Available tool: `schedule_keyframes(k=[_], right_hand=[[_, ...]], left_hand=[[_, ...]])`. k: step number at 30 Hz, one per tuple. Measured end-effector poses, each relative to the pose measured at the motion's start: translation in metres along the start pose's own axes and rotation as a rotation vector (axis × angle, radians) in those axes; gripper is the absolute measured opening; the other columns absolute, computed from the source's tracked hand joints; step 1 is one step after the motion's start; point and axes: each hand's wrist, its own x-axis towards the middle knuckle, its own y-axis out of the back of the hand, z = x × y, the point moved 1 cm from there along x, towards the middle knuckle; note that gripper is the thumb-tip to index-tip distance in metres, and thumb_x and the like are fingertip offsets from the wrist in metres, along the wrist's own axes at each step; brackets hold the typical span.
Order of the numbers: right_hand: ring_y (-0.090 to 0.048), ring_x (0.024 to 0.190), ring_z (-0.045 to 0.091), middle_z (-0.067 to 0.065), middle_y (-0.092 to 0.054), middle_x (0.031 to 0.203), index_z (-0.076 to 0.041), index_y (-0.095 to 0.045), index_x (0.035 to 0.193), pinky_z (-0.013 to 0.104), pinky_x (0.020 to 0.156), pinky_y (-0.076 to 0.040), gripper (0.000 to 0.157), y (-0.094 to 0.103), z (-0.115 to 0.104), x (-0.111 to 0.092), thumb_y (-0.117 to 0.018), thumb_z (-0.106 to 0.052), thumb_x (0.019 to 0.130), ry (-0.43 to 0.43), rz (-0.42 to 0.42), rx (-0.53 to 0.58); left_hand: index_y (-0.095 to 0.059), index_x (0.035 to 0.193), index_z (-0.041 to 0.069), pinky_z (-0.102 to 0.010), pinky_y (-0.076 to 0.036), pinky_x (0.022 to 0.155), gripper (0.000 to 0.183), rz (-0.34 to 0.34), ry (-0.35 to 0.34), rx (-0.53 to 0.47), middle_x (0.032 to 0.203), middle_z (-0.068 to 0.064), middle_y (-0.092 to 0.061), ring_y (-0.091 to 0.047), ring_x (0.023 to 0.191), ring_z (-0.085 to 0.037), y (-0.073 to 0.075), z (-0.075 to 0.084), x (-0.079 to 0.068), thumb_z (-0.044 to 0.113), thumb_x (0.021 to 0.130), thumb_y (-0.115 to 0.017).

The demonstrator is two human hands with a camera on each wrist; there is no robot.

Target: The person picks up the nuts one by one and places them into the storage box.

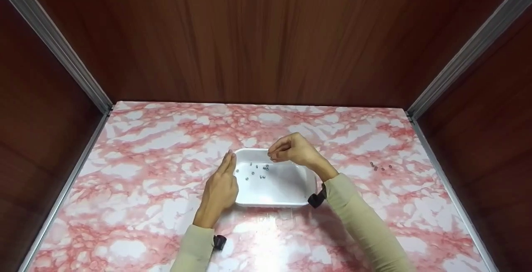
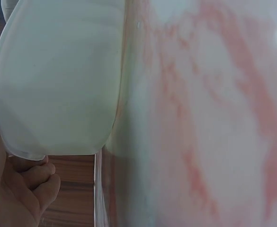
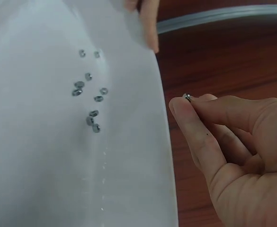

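Note:
A white plastic tray (image 1: 276, 189) lies on the table, with several small metal nuts (image 1: 252, 173) loose on its floor, mostly in the left half. My left hand (image 1: 220, 186) rests along the tray's left side, its upper fingers straight against the rim. The left wrist view shows the tray's outer wall (image 2: 62, 85) beside that hand. Over the far rim, my right hand (image 1: 297, 150) pinches a single small nut (image 3: 187, 97) between thumb and fingertips. In the right wrist view the nuts in the tray (image 3: 94, 113) lie left of the pinching fingers.
More small nuts (image 1: 375, 166) lie in a loose group on the red-and-white marbled table (image 1: 145, 172), right of the tray. Dark wooden panels (image 1: 266, 39) stand behind and at both sides, with metal rails (image 1: 62, 47) at the corners.

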Motion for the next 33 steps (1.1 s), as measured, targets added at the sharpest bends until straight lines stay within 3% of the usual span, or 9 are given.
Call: schedule_keyframes(k=[3, 8, 11, 15, 19, 22, 28, 33], right_hand=[[-0.081, 0.098, 0.032, 0.031, -0.077, 0.108, 0.011, -0.076, 0.109, 0.032, 0.086, -0.065, 0.019, -0.003, 0.003, 0.002, -0.069, 0.01, 0.092, 0.002, -0.007, -0.019], [-0.081, 0.093, 0.021, 0.035, -0.075, 0.11, 0.011, -0.077, 0.107, 0.032, 0.085, -0.065, 0.017, -0.007, 0.004, 0.003, -0.07, 0.01, 0.091, 0.013, -0.013, -0.04], [-0.081, 0.097, 0.03, 0.036, -0.074, 0.111, 0.009, -0.077, 0.106, 0.03, 0.085, -0.065, 0.017, -0.009, 0.005, 0.003, -0.071, 0.008, 0.091, 0.017, -0.012, -0.057], [-0.078, 0.102, 0.043, 0.029, -0.078, 0.106, 0.006, -0.079, 0.105, 0.029, 0.082, -0.066, 0.017, -0.011, 0.007, 0.002, -0.071, 0.006, 0.091, 0.03, -0.001, -0.123], [-0.08, 0.097, 0.033, 0.016, -0.082, 0.1, 0.0, -0.081, 0.104, 0.031, 0.082, -0.065, 0.015, -0.014, 0.005, -0.001, -0.075, -0.003, 0.091, 0.078, 0.039, -0.304], [-0.079, 0.1, 0.029, 0.013, -0.082, 0.104, 0.0, -0.08, 0.107, 0.037, 0.089, -0.064, 0.019, -0.018, 0.002, -0.005, -0.078, -0.012, 0.092, 0.134, 0.057, -0.466], [-0.074, 0.116, 0.033, 0.014, -0.079, 0.121, 0.0, -0.076, 0.121, 0.048, 0.101, -0.06, 0.036, -0.022, 0.0, -0.02, -0.08, -0.022, 0.093, 0.229, 0.07, -0.754], [-0.073, 0.12, 0.032, 0.015, -0.077, 0.124, -0.001, -0.074, 0.124, 0.046, 0.104, -0.059, 0.037, -0.015, 0.001, -0.035, -0.079, -0.023, 0.094, 0.269, 0.116, -0.849]], left_hand=[[-0.041, 0.158, -0.003, -0.044, -0.057, 0.103, 0.055, 0.0, -0.004, 0.006, 0.17, -0.017, -0.037, -0.044, 0.153, -0.034, -0.001, 0.0, 0.001, 0.005, 0.104, -0.047], [-0.04, 0.158, -0.003, -0.042, -0.059, 0.094, 0.056, -0.006, -0.003, 0.011, 0.171, -0.017, -0.035, -0.046, 0.152, -0.035, 0.0, 0.0, 0.002, 0.005, 0.104, -0.048], [-0.04, 0.158, -0.003, -0.041, -0.059, 0.089, 0.056, -0.006, -0.005, 0.013, 0.171, -0.017, -0.035, -0.045, 0.152, -0.035, 0.0, 0.0, 0.002, 0.005, 0.104, -0.048], [-0.041, 0.158, -0.004, -0.043, -0.057, 0.104, 0.055, -0.001, -0.008, 0.016, 0.17, -0.018, -0.036, -0.043, 0.154, -0.035, 0.0, 0.0, 0.002, 0.005, 0.104, -0.048], [-0.04, 0.157, -0.005, -0.034, -0.06, 0.082, 0.054, -0.013, -0.007, -0.006, 0.17, -0.019, -0.034, -0.046, 0.151, -0.037, 0.0, 0.001, 0.0, 0.005, 0.105, -0.047], [-0.039, 0.158, -0.005, -0.027, -0.052, 0.067, 0.054, -0.025, 0.0, -0.018, 0.171, -0.02, -0.032, -0.046, 0.152, -0.038, 0.001, 0.002, 0.0, 0.006, 0.106, -0.046], [-0.04, 0.159, -0.003, -0.038, -0.059, 0.085, 0.055, -0.013, 0.008, 0.001, 0.171, -0.018, -0.034, -0.044, 0.153, -0.035, 0.0, 0.001, 0.0, 0.006, 0.105, -0.047], [-0.04, 0.158, -0.003, -0.043, -0.059, 0.093, 0.055, -0.004, 0.006, -0.001, 0.171, -0.017, -0.035, -0.045, 0.152, -0.036, 0.001, 0.001, 0.0, 0.005, 0.104, -0.047]])
